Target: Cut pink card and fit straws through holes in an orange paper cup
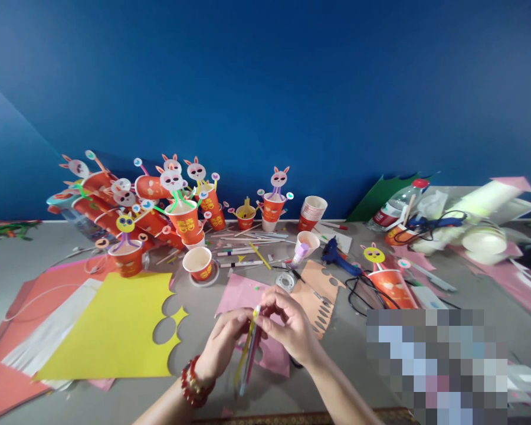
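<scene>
Above the near middle of the table, both hands are closed on a small bundle of thin coloured straws [244, 367], with yellow, pink and pale blue showing. The straws hang downward at a slant. My left hand [223, 342], with red beads on its wrist, grips the bundle below its top. My right hand [292, 327] pinches at the upper end, where a whitish tip pokes up between the fingers. Beneath them lies pink paper [234, 295] with cut-outs. Fingers partly hide the upper straws.
Yellow paper [110, 330] with round cut-outs lies left. Red cups with rabbit faces [181, 221] crowd the back left. An empty red cup [198, 264], tape roll [285, 281], blue glue gun [336, 257] with its cord, and peach paper [314, 292] surround the hands. A bottle [396, 203] leans back right.
</scene>
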The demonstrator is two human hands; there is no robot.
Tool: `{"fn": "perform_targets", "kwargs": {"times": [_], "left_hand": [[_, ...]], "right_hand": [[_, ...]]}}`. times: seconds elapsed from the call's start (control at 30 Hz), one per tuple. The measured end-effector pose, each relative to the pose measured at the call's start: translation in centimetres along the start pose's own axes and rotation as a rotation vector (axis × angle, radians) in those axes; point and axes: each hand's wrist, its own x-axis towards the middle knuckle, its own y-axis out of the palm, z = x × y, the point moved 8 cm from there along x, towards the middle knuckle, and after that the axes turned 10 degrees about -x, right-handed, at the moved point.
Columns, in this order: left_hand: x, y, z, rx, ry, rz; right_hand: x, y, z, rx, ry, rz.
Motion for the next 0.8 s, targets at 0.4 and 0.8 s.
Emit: {"fn": "perform_targets", "kwargs": {"times": [0.4, 0.8], "left_hand": [[0.5, -0.1, 0.8, 0.216, -0.143, 0.021], [0.4, 0.3, 2.3, 0.164, -0.287, 0.088]], "right_hand": [[0.1, -0.6, -1.0, 0.057, 0.112, -0.029], [0.6, -1.0, -2.1, 0.026, 0.134, -0.065]]}}
